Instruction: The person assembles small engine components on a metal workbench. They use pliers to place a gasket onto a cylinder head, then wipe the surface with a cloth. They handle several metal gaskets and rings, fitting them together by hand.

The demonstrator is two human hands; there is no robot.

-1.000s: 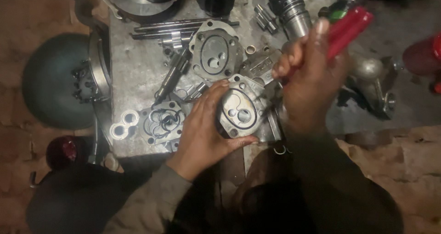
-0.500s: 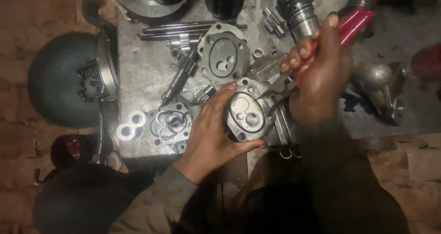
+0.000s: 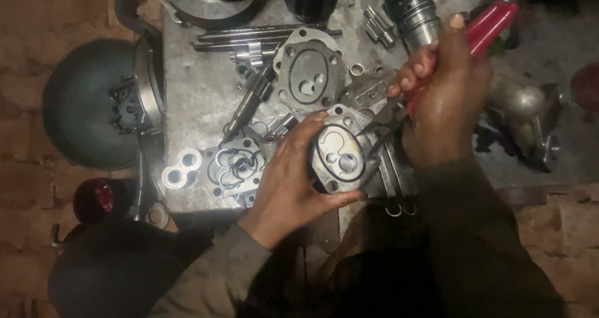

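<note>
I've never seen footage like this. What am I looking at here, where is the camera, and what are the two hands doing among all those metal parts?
No machine: a camera on a person's head looks down at their own hands. The left hand grips a grey metal pump cover with a dark ring seal. The right hand holds red-handled pliers, tips at that cover's edge. They work over a scuffed steel plate strewn with parts: a second grey cover, a dark geared shaft, a figure-eight metal bushing. A dark round bowl sits at the left.

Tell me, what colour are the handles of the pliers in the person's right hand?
Red. The pliers' handles stick out above the right hand, clearest in the head view.
</note>
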